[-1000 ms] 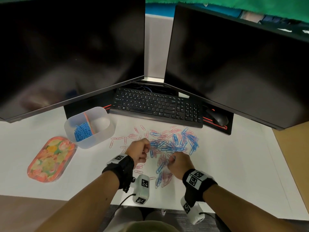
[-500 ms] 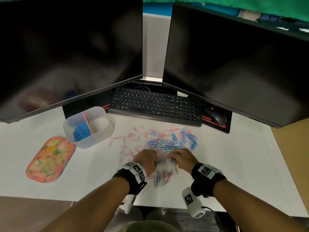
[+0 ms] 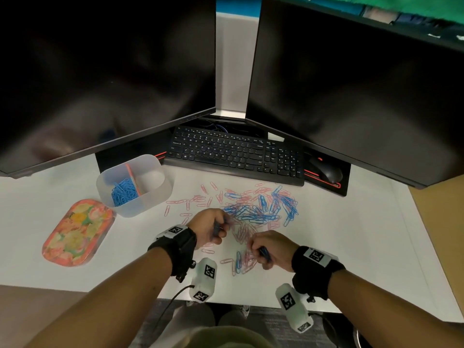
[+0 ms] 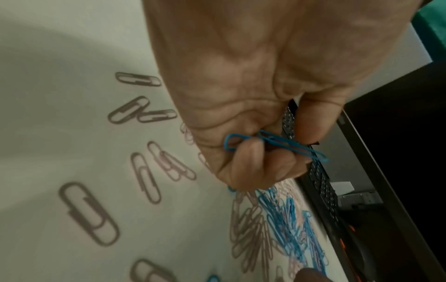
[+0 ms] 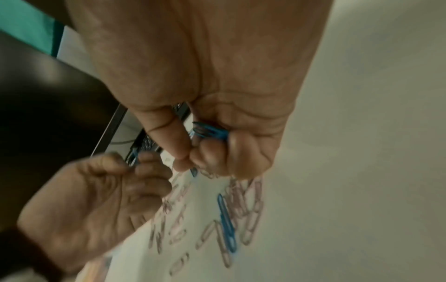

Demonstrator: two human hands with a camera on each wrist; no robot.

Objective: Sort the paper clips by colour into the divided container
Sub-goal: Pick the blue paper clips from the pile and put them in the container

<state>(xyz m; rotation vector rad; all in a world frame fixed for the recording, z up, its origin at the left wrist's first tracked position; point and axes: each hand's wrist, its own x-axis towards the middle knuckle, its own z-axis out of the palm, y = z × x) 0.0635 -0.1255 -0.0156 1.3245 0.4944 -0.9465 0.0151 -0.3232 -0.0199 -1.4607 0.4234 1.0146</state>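
Nearest, the right hand [image 3: 270, 248] was curled around a small bundle of blue wire paper clips [image 5: 209, 132], held between the folded fingers and the palm, the bundle's long axis lying across the palm; its thumb and forefinger tips met over the white desk [image 3: 351, 247]. Just below that grip lay a loose cluster of pale pink wire paper clips [image 3: 247, 262] with one blue clip [image 5: 226, 223] among them, its long axis running towards and away from the person. Slightly farther, the left hand [image 3: 209, 228] gripped a few more blue clips [image 4: 277, 145] in its curled fingers, their free ends pointing out past the fingertips towards the black keyboard [image 3: 238, 155]. Beyond both grips spread the mixed heap of blue and pink clips [image 3: 261, 209], lying at every angle. Farther and to the left of the left hand stood the translucent divided plastic container [image 3: 155, 197], blue clips piled in its left compartment [image 3: 124, 194]. Nearer, beside it, lay an oval floral tin lid [image 3: 77, 232].
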